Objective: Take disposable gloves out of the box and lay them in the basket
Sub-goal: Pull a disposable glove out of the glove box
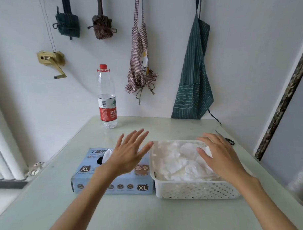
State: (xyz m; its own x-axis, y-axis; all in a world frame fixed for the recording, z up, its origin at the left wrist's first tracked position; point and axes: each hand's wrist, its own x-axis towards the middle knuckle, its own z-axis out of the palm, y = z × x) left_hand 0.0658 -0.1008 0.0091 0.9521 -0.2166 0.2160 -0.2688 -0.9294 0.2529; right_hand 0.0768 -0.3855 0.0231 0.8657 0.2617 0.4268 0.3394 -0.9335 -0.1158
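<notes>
At centre frame the left hand (pixel 129 153) is hovering over the blue box (pixel 113 179), fingers spread and gripping nothing; a white glove (pixel 108 153) is poking from the box's opening just left of it. At right the right hand (pixel 219 155) is lying flat, fingers straight, on the white gloves (pixel 180 163) piled in the basket (pixel 196 190), possibly pressing them. Box and basket are touching on the surface (pixel 133 217).

- A water bottle (pixel 107 97) with a red cap and red label is stood upright at the back of the bench (pixel 116 214).
- A checked apron (pixel 140 63) and a green striped apron (pixel 195 75) are hung on the wall.
- Two folded bundles of cloth (pixel 67 25) (pixel 102 27) are hung higher up.
- A brass-coloured crank (pixel 51 60) is fixed to the wall at the left.
</notes>
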